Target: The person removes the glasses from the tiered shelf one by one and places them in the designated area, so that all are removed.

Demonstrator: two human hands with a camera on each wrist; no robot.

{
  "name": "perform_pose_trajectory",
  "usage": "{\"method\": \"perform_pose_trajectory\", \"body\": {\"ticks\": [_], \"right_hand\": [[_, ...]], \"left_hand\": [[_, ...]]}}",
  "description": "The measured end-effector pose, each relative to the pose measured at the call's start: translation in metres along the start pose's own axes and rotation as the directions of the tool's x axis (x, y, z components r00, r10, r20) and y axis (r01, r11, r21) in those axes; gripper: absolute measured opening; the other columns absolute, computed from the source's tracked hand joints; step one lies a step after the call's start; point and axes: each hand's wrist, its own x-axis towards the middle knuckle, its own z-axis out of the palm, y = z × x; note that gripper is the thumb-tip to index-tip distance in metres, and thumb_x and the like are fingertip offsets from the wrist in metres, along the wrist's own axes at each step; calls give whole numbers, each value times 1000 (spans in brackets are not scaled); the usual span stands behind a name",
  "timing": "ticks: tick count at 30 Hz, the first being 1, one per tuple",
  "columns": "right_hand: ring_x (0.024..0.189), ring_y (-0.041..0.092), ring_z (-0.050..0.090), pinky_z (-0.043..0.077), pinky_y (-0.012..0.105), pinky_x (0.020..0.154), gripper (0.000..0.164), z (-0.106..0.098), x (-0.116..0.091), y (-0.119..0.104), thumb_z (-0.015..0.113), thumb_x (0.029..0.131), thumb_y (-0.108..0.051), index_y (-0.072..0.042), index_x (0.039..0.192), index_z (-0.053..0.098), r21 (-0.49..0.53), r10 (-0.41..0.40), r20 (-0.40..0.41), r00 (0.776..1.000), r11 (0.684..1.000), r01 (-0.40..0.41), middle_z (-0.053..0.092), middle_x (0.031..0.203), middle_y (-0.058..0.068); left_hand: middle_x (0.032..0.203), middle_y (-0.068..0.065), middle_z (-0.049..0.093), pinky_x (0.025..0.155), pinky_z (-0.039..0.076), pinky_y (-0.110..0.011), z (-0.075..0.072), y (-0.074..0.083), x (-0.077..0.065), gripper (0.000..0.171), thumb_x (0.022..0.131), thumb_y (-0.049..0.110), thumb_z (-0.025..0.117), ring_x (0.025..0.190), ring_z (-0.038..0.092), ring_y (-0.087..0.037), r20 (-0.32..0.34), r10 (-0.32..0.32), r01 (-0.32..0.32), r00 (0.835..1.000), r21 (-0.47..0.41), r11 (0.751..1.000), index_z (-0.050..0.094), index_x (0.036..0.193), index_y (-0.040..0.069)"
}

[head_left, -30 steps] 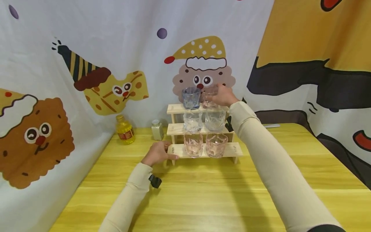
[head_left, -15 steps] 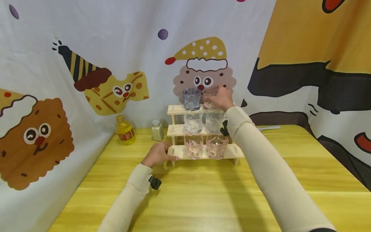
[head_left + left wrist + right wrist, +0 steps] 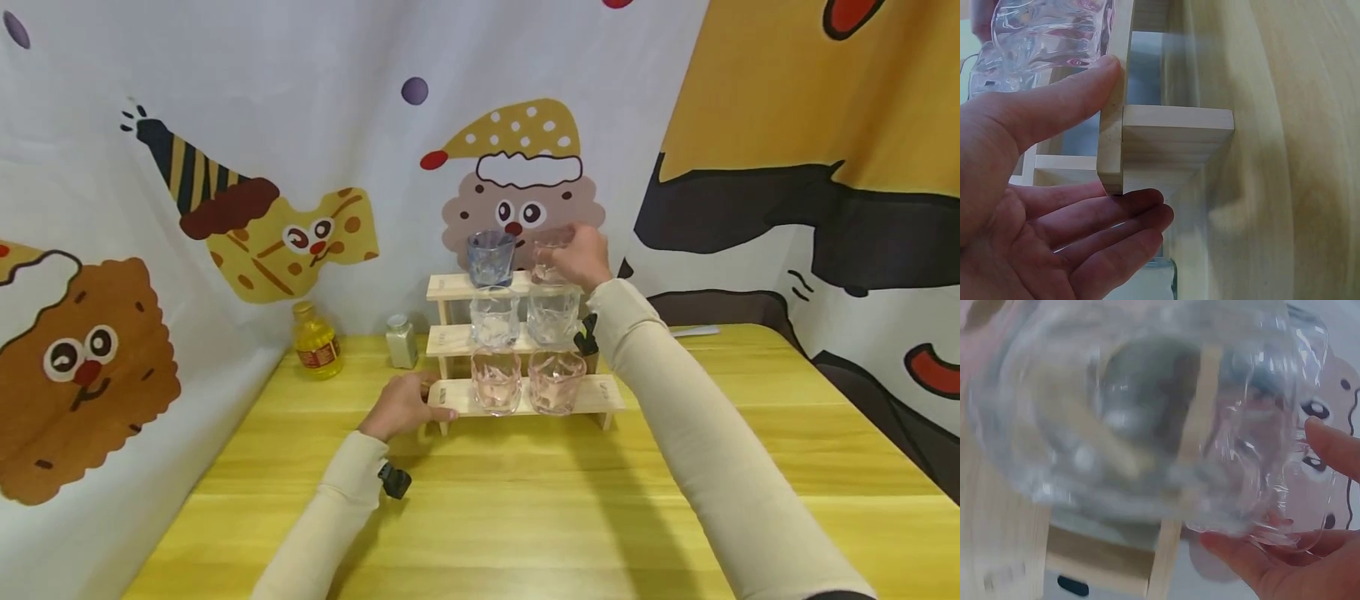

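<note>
Nearest you is the bare front of the yellow wooden desk [image 3: 525,517], with your two cream sleeves reaching across it toward the stepped wooden rack [image 3: 600,393], which stands toward the desk's far edge.

Your left hand [image 3: 401,407] is at the rack's lowest step, at its left end: the thumb [image 3: 1054,106] lies along the top of the board and the fingers [image 3: 1104,215] curl under it, so the hand is clamped on the rack (the left wrist view shows this plainly).

On that lowest step stand two pinkish glasses [image 3: 496,381], side by side and upright. One step up on the rack are two clear glasses [image 3: 494,317], also side by side. On the rack's top step, to the left, stands a blue glass [image 3: 491,257].

Your right hand [image 3: 581,257] is at the top step's right side, fingers wrapped round a clear faceted glass [image 3: 547,260], just beside the blue one. Whether its base touches the step cannot be told.

Left of the rack, near the desk's back edge, stand a small white-capped jar [image 3: 401,341] and, further left, a yellow bottle [image 3: 316,342]. Behind the rack hangs a cartoon-printed cloth [image 3: 300,125].
</note>
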Motion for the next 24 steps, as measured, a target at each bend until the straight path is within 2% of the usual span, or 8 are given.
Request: {"method": "perform_pose_trajectory", "body": {"ticks": [4,10,16,22,24], "right_hand": [[133,33,56,49,47,107,67,-15,-2,2,77,90,-24,-8,147,48,3,9,3,1000,1000,-9,55,147,17],[144,37,42,43,52,114,90,-46,-10,13,74,92,-34,-6,160,23,-54,71,26,997,996,-70,43,156,20],[140,42,44,43,58,110,91,-76,-19,30,73,92,-40,-4,160,23,-112,48,23,999,993,-45,45,154,24],[149,44,27,33,62,116,94,-96,-26,47,72,91,-44,-5,160,22,-114,30,19,999,993,-28,42,157,23],[150,45,26,32,63,116,94,-100,-29,53,72,91,-45,-4,160,22,-115,26,17,1000,993,-24,43,155,24]], "left_hand": [[130,-20,68,98,54,-49,-2,0,-2,79,80,39,85,119,65,-33,2,1,-1,1000,-5,1000,54,142,3],[130,-21,67,97,55,-49,-2,2,-2,78,80,39,85,120,65,-34,15,0,0,1000,18,1000,55,142,3],[131,-20,67,98,55,-48,0,0,0,79,81,40,84,120,65,-33,22,-5,4,1000,14,1000,53,143,4],[128,-20,68,96,55,-47,-2,0,0,81,79,40,85,117,66,-32,9,-4,4,1000,13,1000,53,143,2],[129,-20,68,97,55,-48,-3,0,-1,82,79,40,85,118,66,-33,14,-6,6,1000,13,1000,52,144,2]]}}
